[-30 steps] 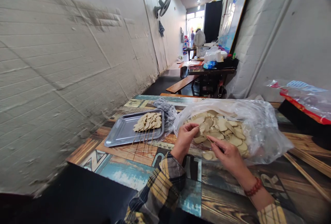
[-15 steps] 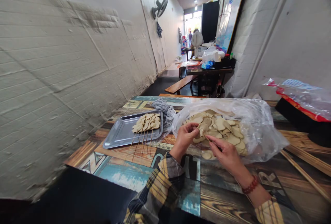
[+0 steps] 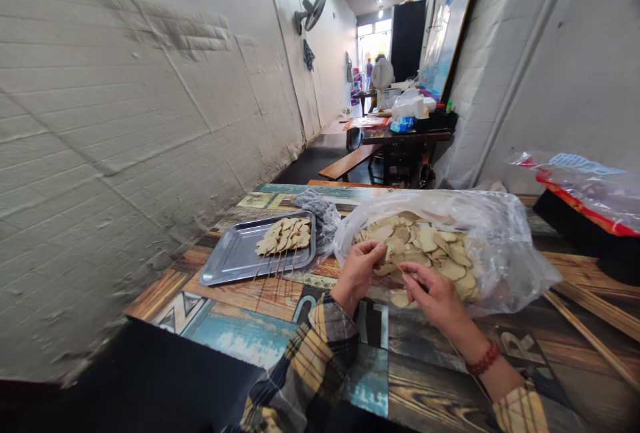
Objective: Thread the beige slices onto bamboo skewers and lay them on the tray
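My left hand (image 3: 361, 267) is closed in a pinch at the near left edge of a pile of thin beige slices (image 3: 427, 239). It appears to grip one slice, which blends in with those behind it. A thin wooden skewer (image 3: 400, 267) is pinched in my right hand (image 3: 431, 291), its tip pointing up toward my left fingers. The slices lie in an open clear plastic bag (image 3: 505, 239). To the left, a metal tray (image 3: 227, 259) holds several skewers threaded with beige slices (image 3: 283, 235), their bare sticks sticking out over the near rim.
Crumpled plastic (image 3: 320, 209) lies behind the tray. Loose wooden skewers (image 3: 593, 333) rest on the patterned table (image 3: 240, 329) at right, near a black container (image 3: 575, 223) with red-edged packaging. Farther off are a bench (image 3: 350, 163), a cluttered table and people.
My left fingers have drawn closer together, and the slice that showed at their tips is less visible. My right hand keeps the skewer in nearly the same place.
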`<state>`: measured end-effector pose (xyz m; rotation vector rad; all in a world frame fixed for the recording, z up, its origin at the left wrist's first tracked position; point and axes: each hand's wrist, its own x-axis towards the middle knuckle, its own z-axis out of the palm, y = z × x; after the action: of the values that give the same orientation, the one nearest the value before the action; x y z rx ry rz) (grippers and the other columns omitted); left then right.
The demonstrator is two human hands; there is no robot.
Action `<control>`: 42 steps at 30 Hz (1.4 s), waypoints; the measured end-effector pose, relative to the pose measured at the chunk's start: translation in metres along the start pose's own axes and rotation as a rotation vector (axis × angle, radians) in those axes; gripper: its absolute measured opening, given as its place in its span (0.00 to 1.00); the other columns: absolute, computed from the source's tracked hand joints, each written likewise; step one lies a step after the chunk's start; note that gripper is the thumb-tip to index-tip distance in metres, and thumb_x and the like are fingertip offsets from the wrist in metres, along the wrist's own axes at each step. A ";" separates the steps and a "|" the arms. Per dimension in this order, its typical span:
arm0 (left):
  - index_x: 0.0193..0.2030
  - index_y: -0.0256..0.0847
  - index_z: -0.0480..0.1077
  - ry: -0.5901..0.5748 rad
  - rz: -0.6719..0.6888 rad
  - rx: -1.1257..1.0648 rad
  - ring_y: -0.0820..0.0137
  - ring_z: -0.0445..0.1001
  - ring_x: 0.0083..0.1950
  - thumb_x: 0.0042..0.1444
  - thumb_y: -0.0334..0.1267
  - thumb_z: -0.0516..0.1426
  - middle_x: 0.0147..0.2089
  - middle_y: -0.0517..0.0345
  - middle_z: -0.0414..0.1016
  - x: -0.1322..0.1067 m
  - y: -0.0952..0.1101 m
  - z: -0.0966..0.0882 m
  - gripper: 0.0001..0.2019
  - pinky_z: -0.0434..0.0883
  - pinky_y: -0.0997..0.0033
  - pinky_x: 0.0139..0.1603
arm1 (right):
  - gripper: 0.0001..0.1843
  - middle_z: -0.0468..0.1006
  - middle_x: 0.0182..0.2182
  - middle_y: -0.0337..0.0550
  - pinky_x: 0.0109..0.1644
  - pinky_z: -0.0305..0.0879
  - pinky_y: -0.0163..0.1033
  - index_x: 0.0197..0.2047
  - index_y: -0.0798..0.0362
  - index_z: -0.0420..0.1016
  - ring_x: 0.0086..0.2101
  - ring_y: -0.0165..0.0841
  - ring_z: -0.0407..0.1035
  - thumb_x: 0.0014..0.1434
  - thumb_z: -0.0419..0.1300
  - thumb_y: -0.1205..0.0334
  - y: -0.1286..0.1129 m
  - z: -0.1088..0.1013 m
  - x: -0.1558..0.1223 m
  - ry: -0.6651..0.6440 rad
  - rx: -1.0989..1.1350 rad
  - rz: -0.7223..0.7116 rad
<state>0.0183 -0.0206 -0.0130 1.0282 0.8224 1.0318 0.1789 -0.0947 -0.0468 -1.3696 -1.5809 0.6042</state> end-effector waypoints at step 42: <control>0.36 0.36 0.79 0.111 0.167 0.189 0.75 0.64 0.27 0.50 0.51 0.66 0.27 0.60 0.72 0.005 0.000 0.001 0.18 0.61 0.73 0.31 | 0.21 0.72 0.16 0.36 0.25 0.61 0.35 0.32 0.52 0.76 0.19 0.30 0.65 0.64 0.56 0.44 -0.009 -0.017 0.009 0.194 0.119 0.109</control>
<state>0.0207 -0.0166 -0.0131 1.2250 0.9501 1.1776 0.1898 -0.0919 -0.0282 -1.3873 -1.3028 0.6012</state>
